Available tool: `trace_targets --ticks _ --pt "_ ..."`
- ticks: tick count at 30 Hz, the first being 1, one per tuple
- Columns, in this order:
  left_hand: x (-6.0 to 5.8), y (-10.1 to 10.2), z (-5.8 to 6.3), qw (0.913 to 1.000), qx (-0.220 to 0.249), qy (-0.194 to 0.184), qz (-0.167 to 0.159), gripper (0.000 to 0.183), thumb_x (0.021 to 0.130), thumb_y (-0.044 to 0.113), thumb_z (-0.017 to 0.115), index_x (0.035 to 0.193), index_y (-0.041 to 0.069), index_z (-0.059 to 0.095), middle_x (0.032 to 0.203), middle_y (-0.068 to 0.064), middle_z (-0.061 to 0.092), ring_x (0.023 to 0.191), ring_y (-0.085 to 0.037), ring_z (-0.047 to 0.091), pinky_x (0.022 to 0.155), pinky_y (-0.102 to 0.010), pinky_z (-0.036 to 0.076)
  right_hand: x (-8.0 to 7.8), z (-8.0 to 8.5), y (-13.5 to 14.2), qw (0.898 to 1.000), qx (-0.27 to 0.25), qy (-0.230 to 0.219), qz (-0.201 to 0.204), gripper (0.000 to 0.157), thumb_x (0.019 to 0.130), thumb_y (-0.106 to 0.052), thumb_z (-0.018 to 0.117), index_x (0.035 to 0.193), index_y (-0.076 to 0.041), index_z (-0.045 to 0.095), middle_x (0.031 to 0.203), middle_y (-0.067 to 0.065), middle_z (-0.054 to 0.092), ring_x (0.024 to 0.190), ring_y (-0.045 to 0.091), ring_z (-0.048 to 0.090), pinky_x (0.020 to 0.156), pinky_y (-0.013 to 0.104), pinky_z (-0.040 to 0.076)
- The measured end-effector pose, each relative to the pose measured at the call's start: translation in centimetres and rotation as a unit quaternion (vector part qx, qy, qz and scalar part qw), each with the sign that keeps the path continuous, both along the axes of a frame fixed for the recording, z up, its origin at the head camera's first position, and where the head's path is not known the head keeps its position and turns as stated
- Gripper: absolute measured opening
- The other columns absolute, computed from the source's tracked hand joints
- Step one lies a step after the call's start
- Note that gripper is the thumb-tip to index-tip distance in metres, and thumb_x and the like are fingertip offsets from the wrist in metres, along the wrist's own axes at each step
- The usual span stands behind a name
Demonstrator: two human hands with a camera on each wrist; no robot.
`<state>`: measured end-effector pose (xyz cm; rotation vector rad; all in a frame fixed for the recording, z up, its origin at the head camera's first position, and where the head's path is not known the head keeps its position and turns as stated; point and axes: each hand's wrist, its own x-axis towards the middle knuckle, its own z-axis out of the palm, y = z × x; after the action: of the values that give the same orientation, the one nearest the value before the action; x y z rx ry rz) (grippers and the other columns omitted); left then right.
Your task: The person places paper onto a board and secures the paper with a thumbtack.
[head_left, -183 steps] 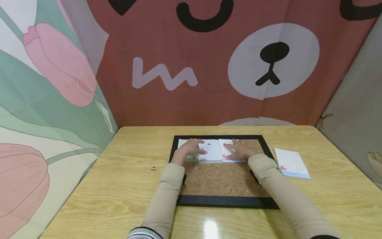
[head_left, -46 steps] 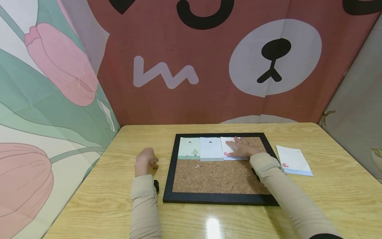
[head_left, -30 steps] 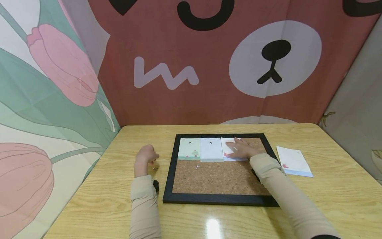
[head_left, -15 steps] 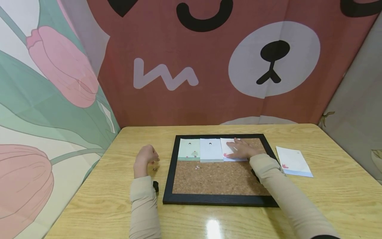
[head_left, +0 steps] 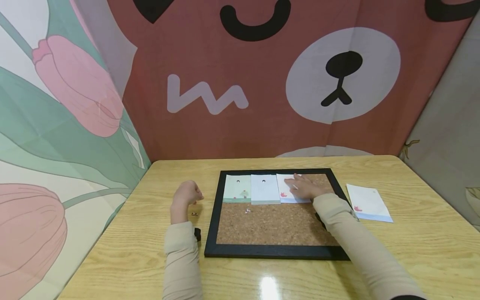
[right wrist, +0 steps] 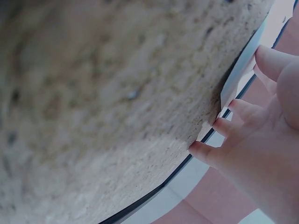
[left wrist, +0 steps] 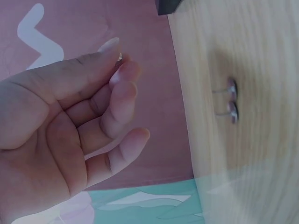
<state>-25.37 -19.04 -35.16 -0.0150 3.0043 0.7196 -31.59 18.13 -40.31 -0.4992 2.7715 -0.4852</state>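
My left hand (head_left: 186, 193) is raised over the table left of the corkboard, its thumb and index finger pinching a thumbtack (left wrist: 120, 57); only a small shiny bit of it shows. Beneath lie two loose thumbtacks (left wrist: 232, 100), points sticking up sideways. On the corkboard (head_left: 275, 227), my right hand (head_left: 304, 187) rests with spread fingers on a white sheet (head_left: 283, 183) with a pink print, covering its right part. Left of that sheet, a pale blue sheet (head_left: 265, 191) and a green sheet (head_left: 234, 189) sit edge to edge, each with one tack near its top.
Another white sheet (head_left: 369, 202) with a pink print lies on the table right of the board. Small clear bits (head_left: 248, 211) sit on the cork below the sheets. A black frame (head_left: 277, 251) borders the board. Printed cloth (head_left: 225, 137) hangs behind the table.
My left hand left the board for the tacks on the table, then rose slightly with one between its fingertips. The right hand has stayed on the third sheet.
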Motion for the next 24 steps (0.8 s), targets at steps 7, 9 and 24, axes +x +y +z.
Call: trace_targets --ticks 7,9,24 --pt "-0.3 1.7 0.1 0.9992 -0.029 0.013 -0.024 0.014 0.080 0.007 0.066 0.069 -0.002 0.065 0.063 -0.008 0.061 0.050 -0.017 0.056 0.051 -0.029 0.043 -0.1 0.0 0.0 1.000 0.001 -0.002 -0.005 0.046 0.096 -0.023 0.038 0.139 -0.009 0.032 0.144 0.023 0.011 0.129 0.044 0.001 0.098 0.060 0.002" --pt "-0.3 2.1 0.1 0.9986 -0.035 0.019 -0.035 0.016 0.080 0.007 0.065 0.067 -0.002 0.064 0.058 -0.007 0.059 0.046 -0.014 0.051 0.050 -0.028 0.042 -0.1 0.0 0.0 1.000 0.001 0.000 -0.004 0.046 0.096 -0.024 0.039 0.139 -0.009 0.032 0.144 0.024 0.012 0.129 0.044 0.002 0.097 0.061 0.003" --pt "-0.4 3.6 0.8 0.9954 -0.032 0.067 -0.060 0.029 0.076 0.005 0.067 0.052 0.008 0.051 0.049 -0.001 0.050 0.045 -0.013 0.050 0.048 -0.028 0.041 0.0 0.3 -0.4 1.000 0.014 0.024 -0.005 0.046 0.094 -0.023 0.044 0.136 -0.004 0.037 0.142 0.025 0.019 0.129 0.042 0.010 0.099 0.058 0.009"
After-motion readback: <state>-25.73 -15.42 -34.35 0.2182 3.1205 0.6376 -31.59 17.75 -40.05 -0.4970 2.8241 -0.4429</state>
